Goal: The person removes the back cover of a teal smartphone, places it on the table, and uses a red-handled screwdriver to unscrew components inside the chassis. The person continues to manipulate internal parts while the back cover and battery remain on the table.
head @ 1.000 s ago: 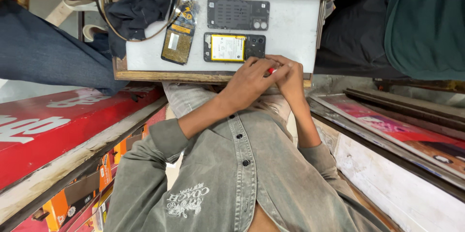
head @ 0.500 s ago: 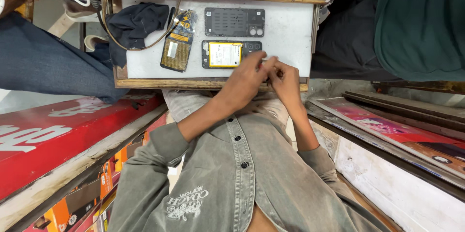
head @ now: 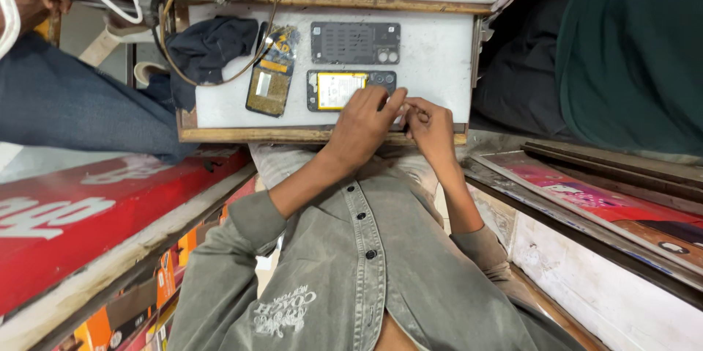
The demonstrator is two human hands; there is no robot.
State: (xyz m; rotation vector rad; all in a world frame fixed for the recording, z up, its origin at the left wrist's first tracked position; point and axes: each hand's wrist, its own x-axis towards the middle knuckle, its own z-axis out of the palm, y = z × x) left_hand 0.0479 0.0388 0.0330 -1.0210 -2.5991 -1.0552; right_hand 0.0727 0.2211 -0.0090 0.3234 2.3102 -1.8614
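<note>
Left hand (head: 362, 120) lies flat on the opened phone (head: 340, 90) at the board's (head: 439, 50) near edge, pinning it steady; right hand (head: 432, 127) pinches something tiny beside it, too small to identify.

Yellow battery (head: 337, 90), white board (head: 439, 50)
</note>
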